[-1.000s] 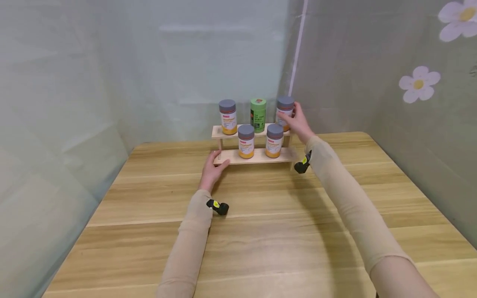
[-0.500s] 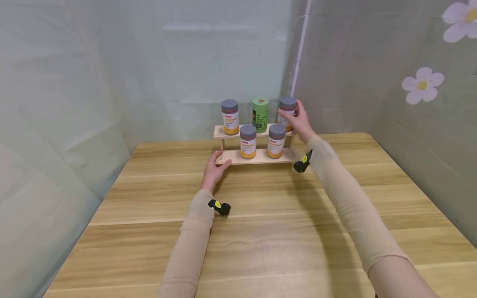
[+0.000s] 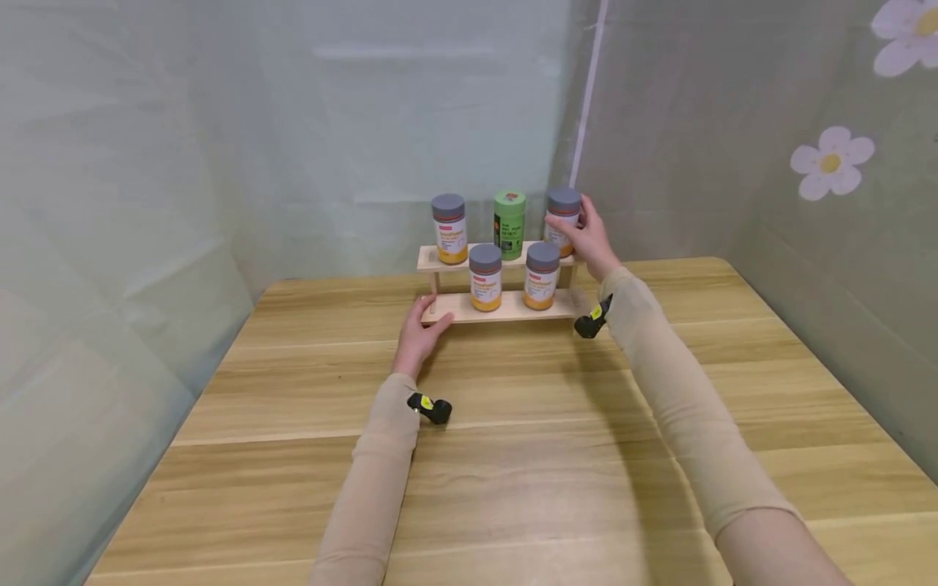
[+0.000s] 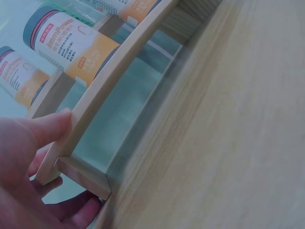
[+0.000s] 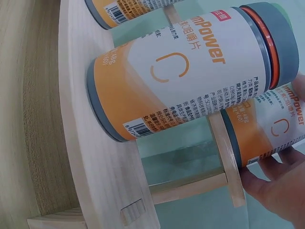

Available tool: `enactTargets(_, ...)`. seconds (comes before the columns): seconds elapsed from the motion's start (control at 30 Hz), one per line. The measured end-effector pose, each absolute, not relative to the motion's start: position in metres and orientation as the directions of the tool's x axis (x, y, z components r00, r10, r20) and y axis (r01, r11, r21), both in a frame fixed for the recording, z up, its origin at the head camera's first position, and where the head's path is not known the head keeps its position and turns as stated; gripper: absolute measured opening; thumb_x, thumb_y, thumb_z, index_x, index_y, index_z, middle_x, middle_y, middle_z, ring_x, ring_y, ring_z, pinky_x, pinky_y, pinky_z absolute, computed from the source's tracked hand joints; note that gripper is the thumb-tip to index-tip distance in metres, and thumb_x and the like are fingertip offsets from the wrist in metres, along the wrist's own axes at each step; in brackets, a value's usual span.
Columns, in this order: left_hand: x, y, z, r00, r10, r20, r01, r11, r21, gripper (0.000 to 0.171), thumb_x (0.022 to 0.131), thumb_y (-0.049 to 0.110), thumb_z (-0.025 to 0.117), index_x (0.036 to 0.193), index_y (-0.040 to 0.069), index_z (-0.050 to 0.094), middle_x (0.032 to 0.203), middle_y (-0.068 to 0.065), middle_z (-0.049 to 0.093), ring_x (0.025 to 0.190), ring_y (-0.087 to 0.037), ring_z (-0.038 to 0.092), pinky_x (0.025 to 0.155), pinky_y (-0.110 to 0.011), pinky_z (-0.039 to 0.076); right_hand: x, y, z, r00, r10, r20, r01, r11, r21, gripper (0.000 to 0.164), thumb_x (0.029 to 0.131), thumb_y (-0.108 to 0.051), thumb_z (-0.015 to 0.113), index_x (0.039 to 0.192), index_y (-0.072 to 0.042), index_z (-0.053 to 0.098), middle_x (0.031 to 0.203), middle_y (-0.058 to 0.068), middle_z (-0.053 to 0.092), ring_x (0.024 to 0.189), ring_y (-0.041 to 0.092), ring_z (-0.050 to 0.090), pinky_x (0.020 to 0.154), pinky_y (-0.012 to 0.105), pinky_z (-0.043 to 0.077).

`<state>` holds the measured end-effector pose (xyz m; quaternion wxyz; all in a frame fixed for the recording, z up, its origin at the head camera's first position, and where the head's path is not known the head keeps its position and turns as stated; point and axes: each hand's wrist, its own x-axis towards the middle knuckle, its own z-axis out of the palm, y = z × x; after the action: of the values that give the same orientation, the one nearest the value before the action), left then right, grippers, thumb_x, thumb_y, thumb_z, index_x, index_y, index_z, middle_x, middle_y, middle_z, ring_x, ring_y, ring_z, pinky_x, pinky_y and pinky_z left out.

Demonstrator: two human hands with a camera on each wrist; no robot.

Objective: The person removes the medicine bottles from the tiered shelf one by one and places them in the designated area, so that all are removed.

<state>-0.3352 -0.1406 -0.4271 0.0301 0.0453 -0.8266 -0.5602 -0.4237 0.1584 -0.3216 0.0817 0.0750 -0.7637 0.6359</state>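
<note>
A wooden table (image 3: pixel 513 488) runs back to a pale sheet (image 3: pixel 440 122), and flower prints (image 3: pixel 831 163) show on the wall at right. Near the far edge stands a two-step wooden rack (image 3: pixel 458 308). On its lower shelf are the front left jar (image 3: pixel 486 281) and the front right jar (image 3: pixel 541 281), the latter partly blocking the view of the held jar (image 5: pixel 264 125). That one stands at the right end of the upper shelf, beyond a green can (image 3: pixel 509 226) and the back left jar (image 3: pixel 449 232). All are upright and lidded, hiding their contents. The right hand (image 3: pixel 589 240) grips the held jar, thumb in front, fingers round its side; the left hand (image 3: pixel 416 335) pinches the lower shelf's left end.
</note>
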Motion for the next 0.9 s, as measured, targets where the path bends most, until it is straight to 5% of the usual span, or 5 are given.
enactTargets(0.47,-0.334,-0.144,-0.425,-0.994,-0.110,-0.004,-0.043,0.357,0.933,0.062,0.092,0.035,0.065,0.147,0.020,0.040,0.164,-0.007,0.016,0.152,-0.030,0.014,0.123,-0.048,0.013,-0.419,0.160,-0.312,-0.994,-0.029,0.105,-0.103,-0.046,-0.994,0.055,0.087,-0.020,0.072,0.136,-0.028,0.048,0.137,0.005,0.051,0.130,0.026,0.045,0.110,0.055,0.037)
enactTargets(0.9,-0.337,-0.145,-0.427,-0.993,-0.115,-0.013,-0.053,0.345,0.937,0.062,0.092,0.035,0.066,0.147,0.020,0.042,0.164,-0.006,0.017,0.152,-0.029,0.015,0.123,-0.046,0.014,-0.414,0.159,-0.307,-0.997,0.063,0.054,-0.057,-0.051,-0.997,0.052,0.085,-0.023,0.075,0.133,-0.029,0.052,0.135,0.003,0.053,0.130,0.027,0.046,0.110,0.053,0.037)
